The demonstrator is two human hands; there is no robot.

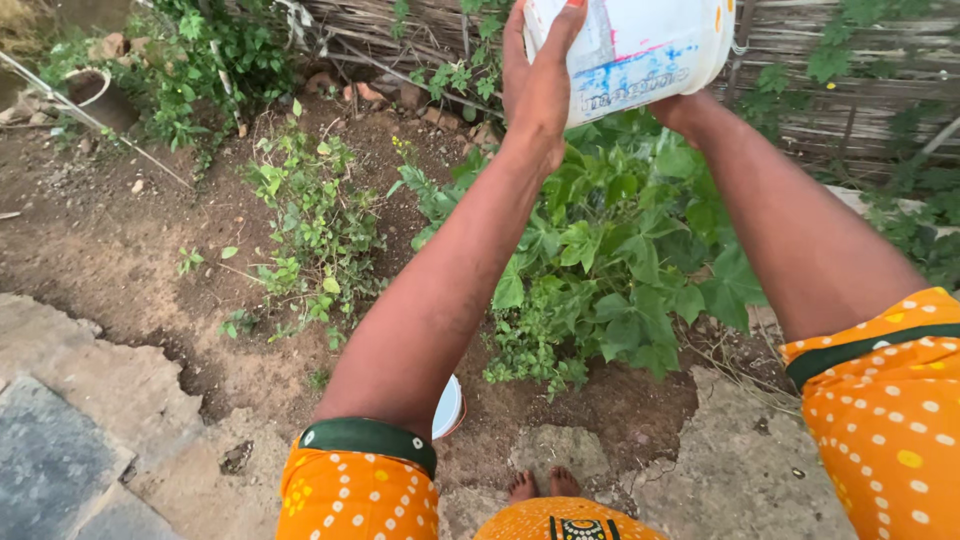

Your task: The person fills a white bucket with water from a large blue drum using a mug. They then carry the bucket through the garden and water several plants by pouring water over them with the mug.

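Observation:
Both my arms reach forward, in orange dotted sleeves. My left hand [538,80] presses flat against the left side of a white plastic bucket [640,45] with blue and pink print, held up at the top of the view. My right hand [683,108] supports the bucket from beneath on its right side, mostly hidden behind it. The bucket hangs above a leafy green plant [610,260] growing in bare soil.
A smaller shrub [315,225] grows left of the plant. A wooden stick fence [860,60] runs behind. Stone slabs [70,450] lie at lower left. A white round container [449,408] sits on the ground under my left arm. My bare toes [542,485] show below.

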